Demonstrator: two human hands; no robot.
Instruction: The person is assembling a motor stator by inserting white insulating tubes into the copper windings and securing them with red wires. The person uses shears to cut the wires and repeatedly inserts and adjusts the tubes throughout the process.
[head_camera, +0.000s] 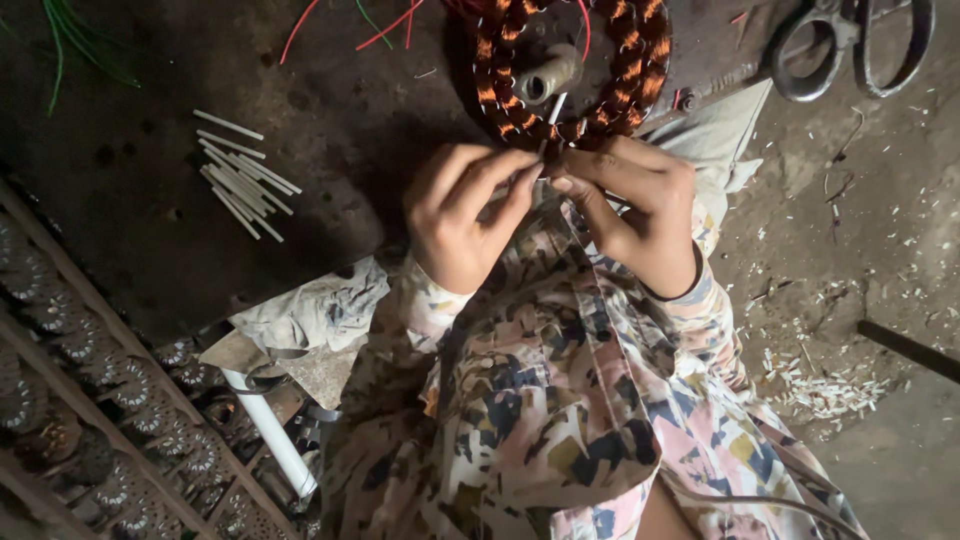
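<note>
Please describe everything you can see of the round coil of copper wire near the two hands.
The round coil is a ring of copper-orange wire bundles crossed by dark bindings, giving a striped look. It lies flat on the dark, dirty worktop, its top cut off by the picture edge. A grey metal shaft stands in its centre, and red wires lead away from it. The left hand and right hand pinch a thin white strip at its near edge.

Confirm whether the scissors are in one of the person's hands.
No: the scissors lie on the bench at upper right, while both hands pinch a thin white strip at the copper winding.
</note>
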